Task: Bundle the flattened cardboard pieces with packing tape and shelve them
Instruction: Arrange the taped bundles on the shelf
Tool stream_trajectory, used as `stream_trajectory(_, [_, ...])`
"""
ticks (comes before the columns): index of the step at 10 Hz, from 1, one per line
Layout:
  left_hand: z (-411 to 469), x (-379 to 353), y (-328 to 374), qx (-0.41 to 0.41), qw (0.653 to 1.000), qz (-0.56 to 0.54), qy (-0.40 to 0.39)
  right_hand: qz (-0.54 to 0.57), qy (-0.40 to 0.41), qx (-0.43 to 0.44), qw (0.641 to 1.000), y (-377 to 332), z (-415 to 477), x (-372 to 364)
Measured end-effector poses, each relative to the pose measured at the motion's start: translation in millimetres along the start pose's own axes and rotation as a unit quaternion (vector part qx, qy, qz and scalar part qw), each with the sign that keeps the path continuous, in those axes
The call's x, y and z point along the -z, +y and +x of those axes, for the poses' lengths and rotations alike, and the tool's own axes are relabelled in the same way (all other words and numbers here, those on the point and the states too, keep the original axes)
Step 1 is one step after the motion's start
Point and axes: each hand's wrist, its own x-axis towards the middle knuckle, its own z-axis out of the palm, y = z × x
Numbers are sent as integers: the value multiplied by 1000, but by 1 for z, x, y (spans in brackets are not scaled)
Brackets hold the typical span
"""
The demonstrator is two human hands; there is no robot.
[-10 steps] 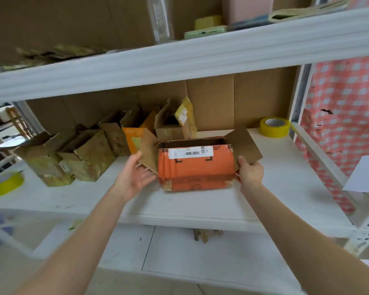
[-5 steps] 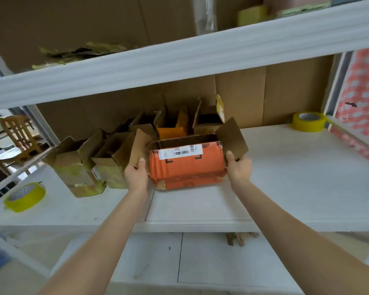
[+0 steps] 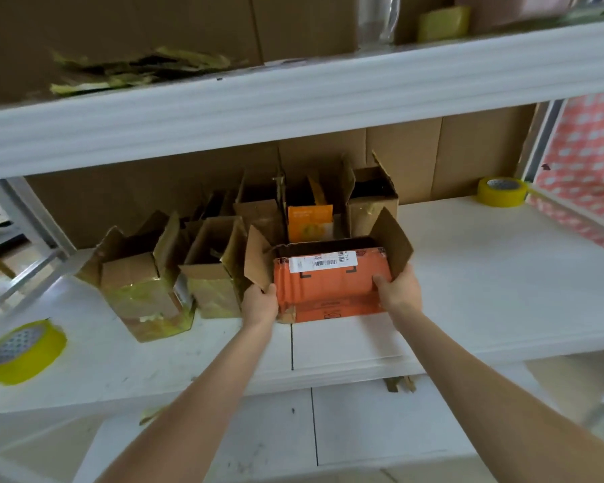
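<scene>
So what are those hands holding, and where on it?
The orange box, one hand at each end: the left hand grips its left end, the right hand its right end.

Observed: left hand (image 3: 258, 306) and right hand (image 3: 397, 290), both bare. The left forearm (image 3: 203, 388) and right forearm (image 3: 468, 371): bare, slender, uncovered to frame edge.

The left hand (image 3: 258, 305), open and off the orange box (image 3: 328, 287) a second ago, now grips its 9 o'clock end (right hand (image 3: 396, 291) at 3), and the box has slid nearer the taped boxes (image 3: 211, 287).
</scene>
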Motion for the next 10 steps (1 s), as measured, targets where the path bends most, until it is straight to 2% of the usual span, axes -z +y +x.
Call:
stream_trajectory(1, [-3, 0, -4, -20, 1000, 0, 6, -22, 22, -2, 1000, 3, -2, -4])
stream_trajectory(2, [-5, -3, -2, -4, 1000, -11, -2, -46, 34, 18, 998, 1, 1, -8])
stream_trajectory(5, [-17, -16, 9, 2, 997, -23, -74, -40, 57, 35, 997, 6, 4, -4])
stream_trajectory(6, [-23, -16, 12, 12, 994, -56, -89, -40, 35, 41, 998, 4, 6, -2])
stream_trajectory(8, [-36, -17, 15, -6, 997, -12, -75, -47, -10, 33, 998, 9, 3, 2])
stream_trajectory(9, [-36, -15, 15, -6, 997, -23, -78, -50, -30, 45, 997, 6, 1, 2])
stream_trajectory(10, [-36, -11, 16, -11, 996, -20, -82, -48, -25, 40, 998, 4, 1, 3])
